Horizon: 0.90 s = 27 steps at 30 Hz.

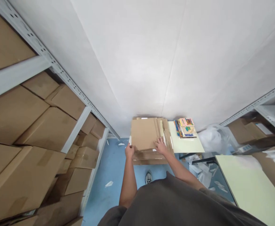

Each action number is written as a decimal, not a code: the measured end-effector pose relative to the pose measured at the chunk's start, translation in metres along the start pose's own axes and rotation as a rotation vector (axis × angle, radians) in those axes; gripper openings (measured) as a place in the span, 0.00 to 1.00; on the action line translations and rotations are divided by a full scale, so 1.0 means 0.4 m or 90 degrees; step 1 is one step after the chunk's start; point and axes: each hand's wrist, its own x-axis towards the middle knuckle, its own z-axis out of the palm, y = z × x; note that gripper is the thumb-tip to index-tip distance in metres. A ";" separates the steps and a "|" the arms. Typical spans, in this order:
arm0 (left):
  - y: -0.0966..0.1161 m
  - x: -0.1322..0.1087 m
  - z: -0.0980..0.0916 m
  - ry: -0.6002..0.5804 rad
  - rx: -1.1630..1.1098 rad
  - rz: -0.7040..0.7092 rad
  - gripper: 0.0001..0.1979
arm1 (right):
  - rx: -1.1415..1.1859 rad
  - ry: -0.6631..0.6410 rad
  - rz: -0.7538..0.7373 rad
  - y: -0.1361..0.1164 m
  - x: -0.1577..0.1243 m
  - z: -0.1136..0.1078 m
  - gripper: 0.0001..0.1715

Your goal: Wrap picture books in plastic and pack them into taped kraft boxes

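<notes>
A stack of flattened cardboard lies on the table against the wall, its layers fanned along the right side. My left hand grips the stack's near left edge, thumb on top and the other fingers partly hidden. Over the layered right edges, my right hand rests with its fingers spread, touching the cardboard. Bits of white paper show near both hands. To the right of the stack, a pile of colourful booklets sits on the pale tabletop.
Shelves packed with cardboard boxes line the left side. A second pale table stands at the right, near clear plastic bags and another shelf. Paper scraps litter the blue floor.
</notes>
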 end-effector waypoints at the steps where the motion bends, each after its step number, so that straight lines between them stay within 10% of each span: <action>1: -0.011 0.005 -0.010 0.002 -0.013 -0.025 0.15 | -0.002 -0.001 -0.005 -0.003 0.001 0.003 0.41; 10: -0.062 -0.021 -0.115 0.032 -0.341 -0.118 0.20 | 0.203 0.048 -0.017 0.024 0.025 0.011 0.45; 16: 0.029 -0.062 -0.154 -0.093 -0.391 -0.036 0.32 | 0.672 0.141 0.011 0.024 0.032 -0.050 0.41; 21: 0.171 -0.107 -0.036 -0.158 -0.394 0.019 0.34 | 0.935 0.135 0.007 0.123 -0.044 -0.187 0.33; 27: 0.382 -0.174 0.227 -0.354 -0.326 0.082 0.40 | 0.999 0.236 0.011 0.404 -0.279 -0.372 0.33</action>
